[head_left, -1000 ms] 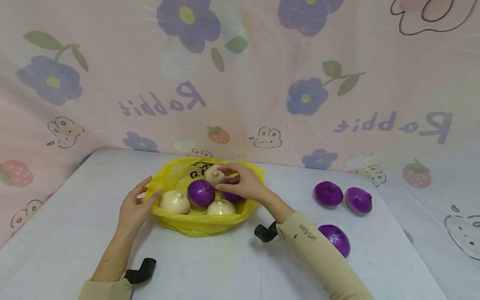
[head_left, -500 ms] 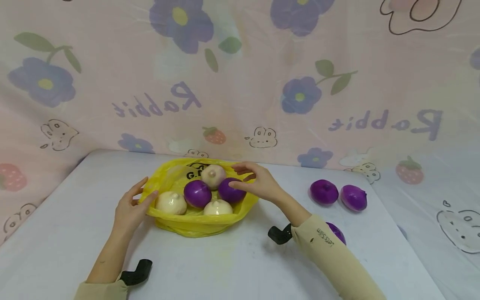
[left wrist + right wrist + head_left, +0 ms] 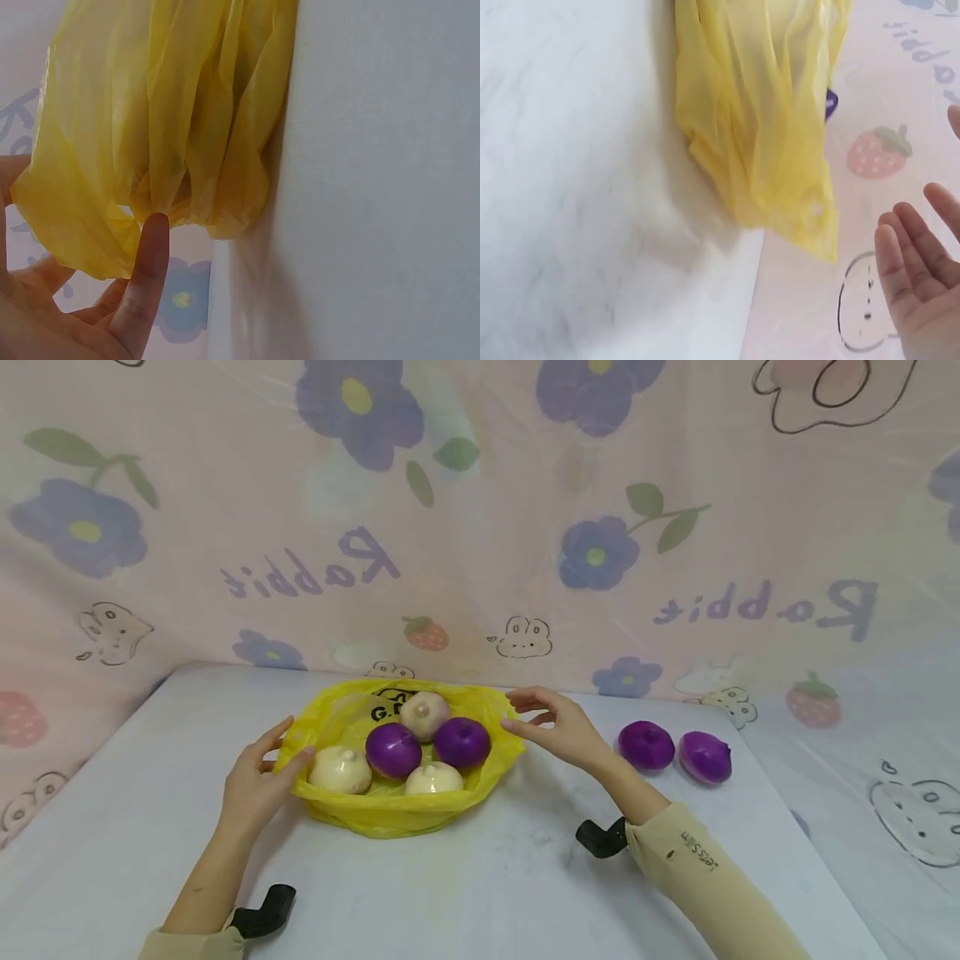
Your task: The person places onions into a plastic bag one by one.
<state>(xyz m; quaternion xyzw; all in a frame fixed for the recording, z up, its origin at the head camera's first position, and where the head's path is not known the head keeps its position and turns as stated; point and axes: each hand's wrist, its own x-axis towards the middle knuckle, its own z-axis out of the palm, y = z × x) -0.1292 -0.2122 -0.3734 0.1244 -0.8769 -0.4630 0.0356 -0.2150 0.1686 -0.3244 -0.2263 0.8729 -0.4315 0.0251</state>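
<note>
Yellow plastic bag (image 3: 375, 820) w/ onions (image 3: 393, 750) looked soft, prob. slippery, best gripped at rim; L hand (image 3: 257, 783) touched left side, pinch unclear; R hand (image 3: 567, 732) was spread, right side.

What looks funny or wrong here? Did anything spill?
The word "Rabbit" on the cloth behind the table looks odd: it runs backwards, like in a mirror. I see no spill: the yellow bag stands open with onions inside, and two purple onions sit on the table.

The bag (image 3: 375, 820) is yellow, black-printed — the onions (image 3: 393, 751) purple or cream, the backdrop (image 3: 465, 560) pink and blue-flowered.
</note>
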